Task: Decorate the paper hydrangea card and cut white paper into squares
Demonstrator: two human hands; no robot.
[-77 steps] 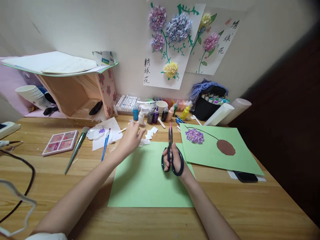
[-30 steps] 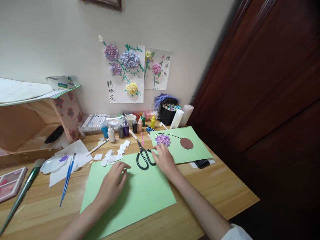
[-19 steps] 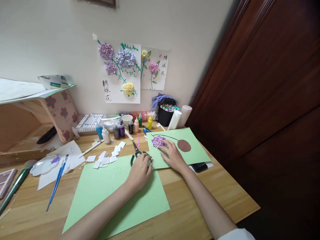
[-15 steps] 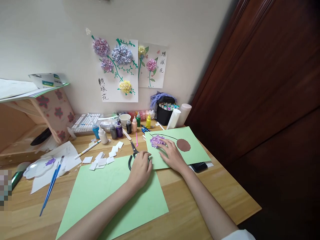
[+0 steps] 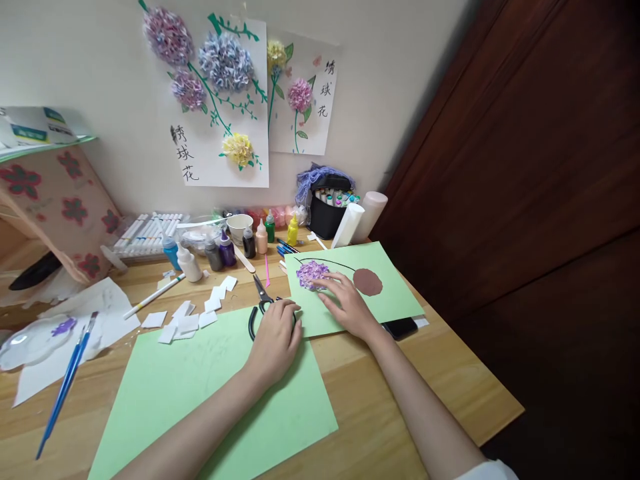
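My left hand lies on the handles of the black scissors, fingers curled over them, at the top edge of a large blank green sheet. The scissors' blades point away from me. My right hand rests flat with fingers spread on a smaller green sheet. Its fingertips touch the purple paper flower glued there, beside a brown oval. A thin black stem line runs between the two.
Several white paper squares lie left of the scissors, with a white pen, blue brushes and a palette further left. Paint bottles and a black marker box line the wall. A phone lies under the small sheet.
My right hand put the scissors down and moved onto the flower sheet. My left hand came across from the paper squares onto the scissors' handles. The view swung right and closer.
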